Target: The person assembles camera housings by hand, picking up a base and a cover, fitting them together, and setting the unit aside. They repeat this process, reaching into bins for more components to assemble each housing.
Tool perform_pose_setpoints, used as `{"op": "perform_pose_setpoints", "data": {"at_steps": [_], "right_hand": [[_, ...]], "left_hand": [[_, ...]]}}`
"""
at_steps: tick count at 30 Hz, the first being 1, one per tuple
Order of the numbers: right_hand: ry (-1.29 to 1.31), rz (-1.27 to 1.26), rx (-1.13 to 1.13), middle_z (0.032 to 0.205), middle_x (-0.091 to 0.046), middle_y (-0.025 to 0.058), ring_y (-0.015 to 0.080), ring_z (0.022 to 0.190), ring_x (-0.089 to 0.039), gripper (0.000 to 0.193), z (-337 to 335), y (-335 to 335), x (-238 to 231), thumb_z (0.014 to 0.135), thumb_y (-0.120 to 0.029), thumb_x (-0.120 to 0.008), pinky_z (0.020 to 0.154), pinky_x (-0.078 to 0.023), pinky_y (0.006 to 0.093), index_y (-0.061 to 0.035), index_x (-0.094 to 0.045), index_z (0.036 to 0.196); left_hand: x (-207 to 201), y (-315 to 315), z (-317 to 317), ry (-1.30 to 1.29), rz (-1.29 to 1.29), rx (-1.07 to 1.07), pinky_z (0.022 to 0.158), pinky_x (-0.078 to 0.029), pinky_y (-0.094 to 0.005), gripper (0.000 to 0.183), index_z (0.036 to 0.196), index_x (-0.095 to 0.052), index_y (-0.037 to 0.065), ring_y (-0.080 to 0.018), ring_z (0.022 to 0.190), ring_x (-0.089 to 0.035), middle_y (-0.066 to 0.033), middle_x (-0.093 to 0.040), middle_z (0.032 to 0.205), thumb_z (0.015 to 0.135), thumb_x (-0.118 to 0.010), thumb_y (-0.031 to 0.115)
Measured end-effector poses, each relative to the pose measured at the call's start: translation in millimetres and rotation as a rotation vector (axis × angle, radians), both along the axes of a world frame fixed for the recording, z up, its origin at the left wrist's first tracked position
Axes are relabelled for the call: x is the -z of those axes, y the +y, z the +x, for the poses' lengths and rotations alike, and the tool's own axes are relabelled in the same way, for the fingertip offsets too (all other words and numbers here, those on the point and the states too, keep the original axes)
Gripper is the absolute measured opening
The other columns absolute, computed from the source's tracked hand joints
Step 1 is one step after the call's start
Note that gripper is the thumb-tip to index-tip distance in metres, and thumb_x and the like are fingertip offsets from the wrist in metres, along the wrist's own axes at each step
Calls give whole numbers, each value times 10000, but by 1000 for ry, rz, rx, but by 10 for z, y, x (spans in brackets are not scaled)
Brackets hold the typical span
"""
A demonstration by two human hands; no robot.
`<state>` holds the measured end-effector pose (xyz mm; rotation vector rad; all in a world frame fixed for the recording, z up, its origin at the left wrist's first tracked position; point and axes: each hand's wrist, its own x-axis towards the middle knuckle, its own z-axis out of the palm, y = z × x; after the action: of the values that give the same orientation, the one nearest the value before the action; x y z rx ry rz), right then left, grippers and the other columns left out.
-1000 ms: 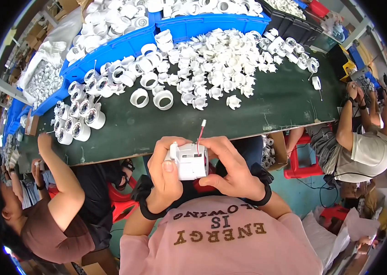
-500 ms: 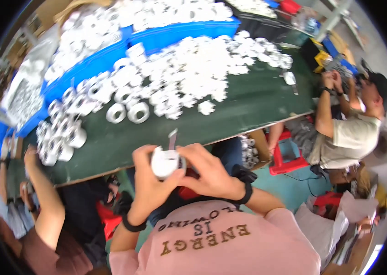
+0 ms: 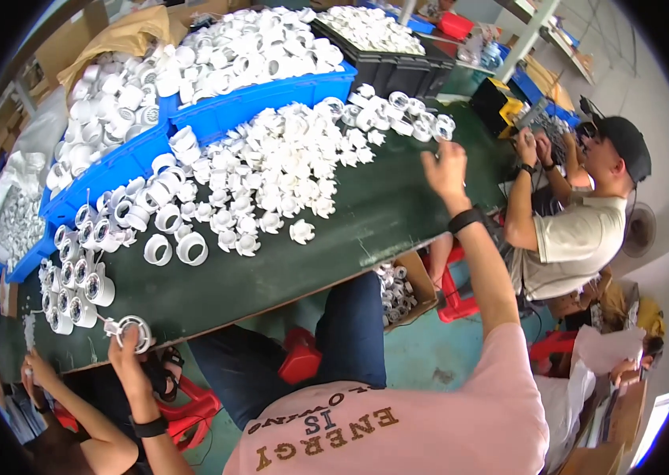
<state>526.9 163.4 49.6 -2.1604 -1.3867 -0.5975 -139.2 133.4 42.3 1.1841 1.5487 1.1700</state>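
Note:
My left hand is out at the near left table edge, its fingers closed on a round white lamp housing with a ring-shaped face and a small connector beside it. Just beyond it stand several similar white housings in a close group. Far to the right, my right hand reaches over the table with thumb and fingers apart. Its fingertips are next to a white cylindrical housing at the end of a cluster; whether they touch it I cannot tell.
A heap of white flanged parts covers the middle of the green table. Behind it stand filled blue bins and a black crate. A co-worker in a cap sits right; another person's arm is at left.
My hands were together in front of me around a white cup-shaped part. They have parted: the left went left with a white housing, the right reached far right. My view has shifted.

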Motion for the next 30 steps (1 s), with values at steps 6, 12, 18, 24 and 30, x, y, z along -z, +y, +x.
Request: {"op": "perform_pose_setpoints", "data": {"at_steps": [6, 12, 18, 24, 30], "right_hand": [[111, -130, 218, 1038, -616, 248, 453, 962, -569, 418, 987, 199, 619, 861, -391, -576, 853, -468, 511, -183, -584, 1224], [265, 96, -356, 1104, -594, 225, 374, 1024, -552, 369, -209, 381, 378, 963, -270, -485, 908, -443, 418, -75, -520, 1275], [335, 30, -580, 1191, -523, 176, 349, 1024, -548, 396, -507, 801, 465, 945, -262, -524, 901, -435, 390, -110, -492, 1310], [483, -91, -625, 1090, -557, 157, 341, 1014, -562, 395, -890, 275, 237, 918, -242, -583, 892, -443, 374, -131, -524, 1293], [738, 13, -562, 1267, -536, 124, 204, 1127, -523, 434, -355, 504, 308, 950, -245, -555, 951, -418, 318, -32, -469, 1319]], "left_hand": [[-53, 172, -479, 199, -149, 3, 474, -320, -198, 325, 896, -629, 71, -61, 611, -556, 25, -601, 751, 855, -633, 394], [359, 453, -1031, 240, -87, -174, 792, -430, -257, 412, 954, -655, -27, -106, 832, -531, -30, -628, 901, 862, -682, 373], [326, 406, -332, 603, 539, -512, 666, -394, -256, 336, 1004, -548, -8, -113, 728, -428, -23, -504, 870, 888, -675, 281], [0, -309, 590, 462, 557, -66, 644, -355, -196, 117, 1036, -502, 16, -74, 744, -426, -23, -479, 921, 920, -523, 19], [69, -69, 1089, 357, 621, 57, 600, -389, -209, 77, 922, -541, 9, -82, 689, -476, -38, -538, 903, 870, -544, -48]]}}
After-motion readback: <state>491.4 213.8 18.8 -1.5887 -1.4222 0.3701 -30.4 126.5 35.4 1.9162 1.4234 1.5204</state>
